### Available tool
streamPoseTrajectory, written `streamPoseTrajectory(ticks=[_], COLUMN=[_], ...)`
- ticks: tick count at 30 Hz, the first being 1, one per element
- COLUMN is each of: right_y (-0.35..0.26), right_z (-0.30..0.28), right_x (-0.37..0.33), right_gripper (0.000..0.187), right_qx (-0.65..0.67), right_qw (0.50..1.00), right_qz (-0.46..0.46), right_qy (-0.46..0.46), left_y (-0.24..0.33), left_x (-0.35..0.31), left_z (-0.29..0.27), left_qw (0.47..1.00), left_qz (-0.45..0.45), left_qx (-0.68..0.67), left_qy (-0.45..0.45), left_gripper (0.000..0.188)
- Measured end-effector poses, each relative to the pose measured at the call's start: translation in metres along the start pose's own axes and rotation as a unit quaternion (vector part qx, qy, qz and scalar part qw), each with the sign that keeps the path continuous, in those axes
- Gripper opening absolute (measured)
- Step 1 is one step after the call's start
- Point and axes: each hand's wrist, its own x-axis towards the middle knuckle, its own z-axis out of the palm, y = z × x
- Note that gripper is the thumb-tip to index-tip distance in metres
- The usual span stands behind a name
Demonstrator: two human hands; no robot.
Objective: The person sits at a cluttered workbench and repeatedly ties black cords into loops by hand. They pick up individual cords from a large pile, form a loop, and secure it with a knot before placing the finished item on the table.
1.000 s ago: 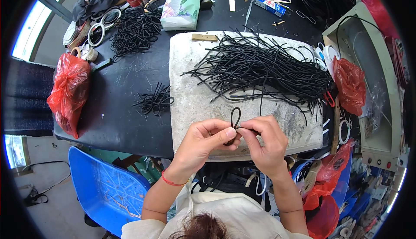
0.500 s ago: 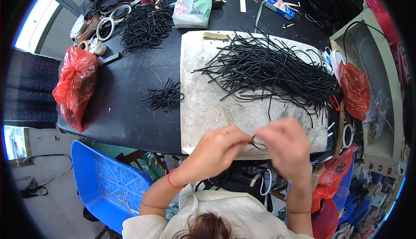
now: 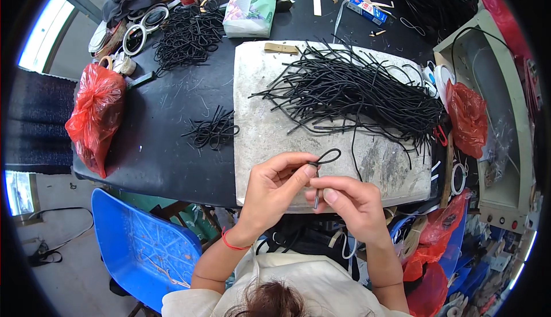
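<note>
Over the front part of a pale, stained board (image 3: 270, 139), my two hands work on one short black cord (image 3: 330, 155). My left hand (image 3: 278, 185) pinches it between thumb and fingers where it crosses, and a small loop sticks out beyond the fingertips. The cord's tail hangs down between the hands. My right hand (image 3: 350, 199) has thumb and fingers closed around that tail. Behind them on the board lies a big pile of loose straight black cords (image 3: 356, 90). A small heap of looped black cords (image 3: 213, 128) rests on the dark table, left of the board.
A larger heap of looped cords (image 3: 186, 38) is at the back left, near a tissue pack (image 3: 251, 7). Red plastic bags (image 3: 97, 113) stand at the table's left and right. A blue plastic tub (image 3: 143, 242) sits below the left edge. A metal cabinet (image 3: 493, 116) borders the right.
My hands have turned the cord so its loop now points away from me. My right hand has moved down and left onto the tail.
</note>
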Motion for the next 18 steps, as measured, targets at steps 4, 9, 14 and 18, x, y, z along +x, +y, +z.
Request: streamPoseTrajectory(ticks=[4,9,14,18], right_y=[0.006,0.012,0.014,0.015], right_z=[-0.006,0.001,0.008,-0.002], right_x=[0.003,0.007,0.010,0.016], right_gripper=[0.012,0.010,0.013,0.018], right_qx=[0.016,-0.070,-0.038,-0.089], right_qw=[0.999,0.992,0.989,0.988], right_qz=[0.024,-0.009,-0.025,-0.038], right_qy=[0.019,0.106,0.137,0.119], left_y=[0.000,-0.008,-0.016,-0.009], left_x=[-0.002,-0.005,-0.007,-0.009], left_z=[0.003,0.010,0.017,0.008], left_qw=[0.999,0.996,0.988,0.990], left_qz=[-0.001,0.049,0.127,0.100], left_qx=[-0.042,-0.035,0.028,0.100], left_qy=[0.025,0.072,0.087,0.027], left_gripper=[0.017,0.016,0.027,0.037])
